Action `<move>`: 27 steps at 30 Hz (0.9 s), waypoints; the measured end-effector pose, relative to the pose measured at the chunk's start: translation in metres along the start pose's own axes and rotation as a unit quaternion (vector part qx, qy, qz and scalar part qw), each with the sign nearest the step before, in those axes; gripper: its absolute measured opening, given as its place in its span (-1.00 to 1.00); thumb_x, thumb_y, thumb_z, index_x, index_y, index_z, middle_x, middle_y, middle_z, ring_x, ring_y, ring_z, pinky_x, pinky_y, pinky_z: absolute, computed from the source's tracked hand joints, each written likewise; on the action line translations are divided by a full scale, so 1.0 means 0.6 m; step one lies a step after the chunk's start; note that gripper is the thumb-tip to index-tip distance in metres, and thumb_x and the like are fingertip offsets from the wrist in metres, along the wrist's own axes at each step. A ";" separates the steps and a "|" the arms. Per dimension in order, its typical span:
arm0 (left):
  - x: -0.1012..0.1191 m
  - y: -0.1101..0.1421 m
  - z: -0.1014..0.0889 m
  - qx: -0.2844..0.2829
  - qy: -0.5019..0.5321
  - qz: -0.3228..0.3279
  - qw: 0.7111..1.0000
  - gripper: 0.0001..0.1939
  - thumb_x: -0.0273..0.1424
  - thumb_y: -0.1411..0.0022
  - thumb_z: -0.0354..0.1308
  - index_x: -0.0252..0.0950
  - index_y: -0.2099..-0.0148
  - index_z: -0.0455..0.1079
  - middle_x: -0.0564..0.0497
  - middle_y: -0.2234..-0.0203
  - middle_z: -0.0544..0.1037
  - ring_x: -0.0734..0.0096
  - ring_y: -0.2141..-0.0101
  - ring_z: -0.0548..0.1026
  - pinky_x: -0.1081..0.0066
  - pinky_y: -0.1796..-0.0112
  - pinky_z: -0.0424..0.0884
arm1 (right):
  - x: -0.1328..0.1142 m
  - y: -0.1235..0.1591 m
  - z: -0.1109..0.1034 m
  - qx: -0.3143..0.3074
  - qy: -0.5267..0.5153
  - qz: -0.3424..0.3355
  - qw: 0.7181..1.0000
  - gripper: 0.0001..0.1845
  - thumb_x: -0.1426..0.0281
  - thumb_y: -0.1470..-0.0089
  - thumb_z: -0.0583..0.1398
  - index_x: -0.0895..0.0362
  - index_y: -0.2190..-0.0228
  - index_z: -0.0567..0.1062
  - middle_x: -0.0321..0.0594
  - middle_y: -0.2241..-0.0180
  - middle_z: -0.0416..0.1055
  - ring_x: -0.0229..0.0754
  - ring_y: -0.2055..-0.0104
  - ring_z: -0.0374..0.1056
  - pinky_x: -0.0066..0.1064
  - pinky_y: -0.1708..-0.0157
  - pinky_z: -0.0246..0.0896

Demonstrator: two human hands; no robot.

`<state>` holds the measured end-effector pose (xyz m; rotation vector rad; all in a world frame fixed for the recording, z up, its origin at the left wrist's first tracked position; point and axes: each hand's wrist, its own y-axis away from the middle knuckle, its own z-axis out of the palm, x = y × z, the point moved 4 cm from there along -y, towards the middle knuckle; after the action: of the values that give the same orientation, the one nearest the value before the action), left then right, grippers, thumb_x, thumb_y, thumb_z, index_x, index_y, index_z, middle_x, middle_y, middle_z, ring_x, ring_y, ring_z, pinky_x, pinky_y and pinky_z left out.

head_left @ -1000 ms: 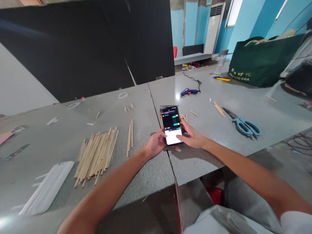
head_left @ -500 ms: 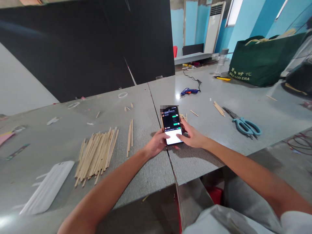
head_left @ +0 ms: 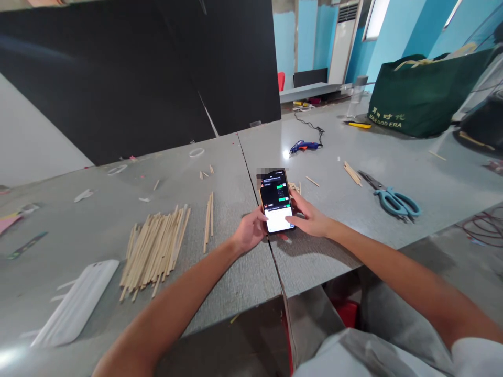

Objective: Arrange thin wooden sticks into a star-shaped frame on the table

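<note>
A smartphone [head_left: 275, 196] with a lit screen is held upright over the seam of the grey table [head_left: 231, 283]. My left hand [head_left: 250, 230] grips its lower left side, the thumb at the screen's edge. From the right, my right hand [head_left: 310, 215] holds the other side, its thumb over the white keyboard area. A chat with green bubbles shows above the keyboard. Fingers behind the phone are mostly hidden. Short wooden sticks [head_left: 295, 187] lie partly covered behind it. Two longer sticks [head_left: 209, 222] rest left of my left hand.
A pile of wooden sticks [head_left: 155, 251] and a white face mask [head_left: 80, 301] lie on the left. To the right are blue-handled scissors [head_left: 396, 201], more sticks [head_left: 352, 174], a blue glue gun [head_left: 304, 146], a yellow cutter [head_left: 358, 124] and a green bag [head_left: 420, 99]. A black panel [head_left: 157, 73] stands behind.
My left thumb has drawn back from over the keyboard to the phone's left edge. The phone stays in both hands, nearly in place; the view has shifted slightly.
</note>
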<state>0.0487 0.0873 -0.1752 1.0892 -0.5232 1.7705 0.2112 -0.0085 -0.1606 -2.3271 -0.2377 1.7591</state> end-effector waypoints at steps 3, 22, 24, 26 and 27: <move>-0.001 -0.002 -0.002 0.008 0.005 -0.003 1.000 -0.52 -0.40 -0.08 0.24 -0.32 -0.09 0.54 -0.30 -0.09 0.67 -0.26 -0.05 0.63 -0.17 0.12 0.67 | 0.001 0.000 -0.002 -0.020 0.005 -0.006 1.000 0.00 0.29 -0.27 0.27 0.05 -0.56 -0.03 0.04 -0.10 0.58 0.18 -0.10 0.53 0.06 -0.04 0.52; 0.001 0.000 0.002 0.012 0.010 -0.010 1.000 -0.54 -0.40 -0.12 0.23 -0.30 -0.10 0.53 -0.27 -0.07 0.68 -0.18 -0.03 0.64 -0.17 0.06 0.66 | 0.003 -0.001 0.002 -0.001 0.032 -0.007 0.999 0.00 0.20 -0.32 0.30 0.02 -0.57 -0.04 0.08 -0.14 0.55 0.22 -0.17 0.52 0.20 -0.14 0.53; 0.001 -0.001 0.001 0.021 0.010 -0.010 1.000 -0.54 -0.41 -0.09 0.24 -0.29 -0.08 0.52 -0.26 -0.06 0.68 -0.20 -0.04 0.63 -0.19 0.05 0.66 | 0.003 -0.001 0.002 0.002 0.032 -0.010 0.999 0.03 0.19 -0.31 0.32 0.02 -0.58 -0.06 0.08 -0.15 0.55 0.23 -0.19 0.51 0.18 -0.14 0.53; 0.000 -0.002 0.001 0.027 0.011 -0.009 1.000 -0.54 -0.40 -0.06 0.24 -0.29 -0.05 0.51 -0.26 -0.04 0.68 -0.23 -0.06 0.62 -0.20 0.06 0.66 | 0.000 -0.001 0.001 -0.004 0.031 -0.014 0.999 0.05 0.19 -0.30 0.32 0.03 -0.58 -0.08 0.09 -0.16 0.54 0.22 -0.18 0.51 0.17 -0.14 0.52; 0.000 -0.002 0.001 0.028 0.009 -0.009 1.000 -0.54 -0.40 -0.04 0.24 -0.30 -0.05 0.51 -0.26 -0.03 0.68 -0.24 -0.06 0.62 -0.20 0.07 0.66 | -0.001 0.000 0.001 -0.007 0.028 -0.013 0.999 0.04 0.19 -0.31 0.31 0.03 -0.58 -0.07 0.09 -0.16 0.54 0.21 -0.17 0.51 0.16 -0.14 0.52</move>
<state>0.0501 0.0876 -0.1752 1.1119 -0.4535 1.7876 0.2107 -0.0085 -0.1600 -2.3689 -0.2714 1.6829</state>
